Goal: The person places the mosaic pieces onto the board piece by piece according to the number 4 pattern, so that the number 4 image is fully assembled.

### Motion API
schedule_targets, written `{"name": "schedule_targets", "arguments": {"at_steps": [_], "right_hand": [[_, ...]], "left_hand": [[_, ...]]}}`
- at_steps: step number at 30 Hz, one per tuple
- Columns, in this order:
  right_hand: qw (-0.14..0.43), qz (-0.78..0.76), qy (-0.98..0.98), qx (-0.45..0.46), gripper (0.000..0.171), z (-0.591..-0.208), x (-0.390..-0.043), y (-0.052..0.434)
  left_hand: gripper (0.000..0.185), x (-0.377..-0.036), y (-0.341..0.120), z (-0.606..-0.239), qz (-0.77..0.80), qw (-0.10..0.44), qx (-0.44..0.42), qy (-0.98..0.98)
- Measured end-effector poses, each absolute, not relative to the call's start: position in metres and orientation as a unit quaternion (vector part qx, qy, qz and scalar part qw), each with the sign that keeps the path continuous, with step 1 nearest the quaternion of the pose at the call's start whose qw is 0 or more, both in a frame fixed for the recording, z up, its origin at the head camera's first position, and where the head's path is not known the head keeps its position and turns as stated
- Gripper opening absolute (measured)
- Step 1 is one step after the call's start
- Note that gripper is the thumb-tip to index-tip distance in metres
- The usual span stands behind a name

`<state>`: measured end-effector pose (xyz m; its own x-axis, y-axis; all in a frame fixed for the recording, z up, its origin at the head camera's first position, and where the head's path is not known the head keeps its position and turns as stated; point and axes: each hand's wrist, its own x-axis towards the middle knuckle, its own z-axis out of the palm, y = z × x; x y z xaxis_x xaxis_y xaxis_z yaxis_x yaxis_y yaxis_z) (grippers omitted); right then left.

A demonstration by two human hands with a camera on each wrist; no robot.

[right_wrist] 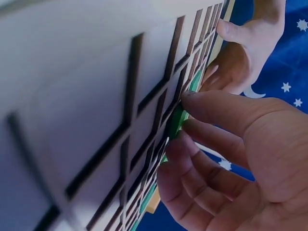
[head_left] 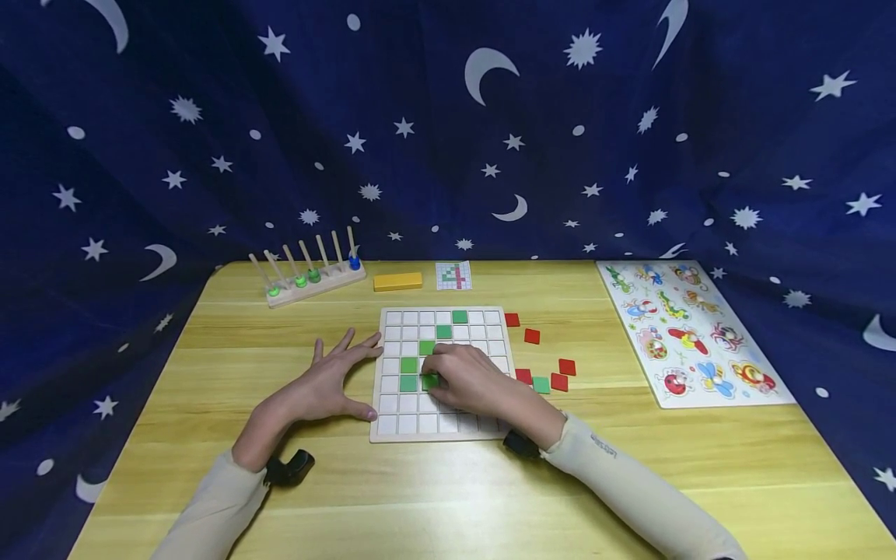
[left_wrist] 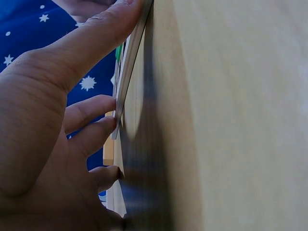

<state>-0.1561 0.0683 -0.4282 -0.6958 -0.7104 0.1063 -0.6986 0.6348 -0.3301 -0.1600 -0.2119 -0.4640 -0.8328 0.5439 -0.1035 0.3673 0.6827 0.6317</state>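
A white grid board [head_left: 420, 425] lies at the middle of the wooden table [head_left: 630, 467], with several green tiles [head_left: 409, 373] set in its cells. My right hand [head_left: 451, 375] rests over the board, its fingertips pinching a green tile [head_left: 429, 381] at a cell; the right wrist view shows that green tile [right_wrist: 177, 120] tilted between the fingers [right_wrist: 211, 108]. My left hand [head_left: 339, 381] lies flat with spread fingers, thumb and index touching the board's left edge. In the left wrist view, the thumb [left_wrist: 96, 38] presses on the board's rim [left_wrist: 126, 86].
Loose red tiles [head_left: 532, 336] and one green tile [head_left: 541, 384] lie right of the board. Behind it are a pattern card [head_left: 453, 275], a yellow block [head_left: 397, 281] and a peg rack with rings [head_left: 311, 274]. An insect puzzle board [head_left: 689, 330] lies far right. Blue starry cloth surrounds the table.
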Motion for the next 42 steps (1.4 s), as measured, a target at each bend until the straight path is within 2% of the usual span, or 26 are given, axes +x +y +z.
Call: {"name": "schedule_targets", "arguments": {"at_steps": [18,42], "right_hand": [[0.035,-0.167,0.904,-0.393,0.016,-0.422,-0.157,0.068],[0.003,-0.173,0.938,-0.299,0.021,-0.399,-0.144,0.165]], "left_hand": [[0.106,-0.158,-0.212,-0.463,0.311,0.142,0.254,0.905],[0.105,-0.159,-0.21,-0.462,0.307,0.128,0.262,0.906]]}}
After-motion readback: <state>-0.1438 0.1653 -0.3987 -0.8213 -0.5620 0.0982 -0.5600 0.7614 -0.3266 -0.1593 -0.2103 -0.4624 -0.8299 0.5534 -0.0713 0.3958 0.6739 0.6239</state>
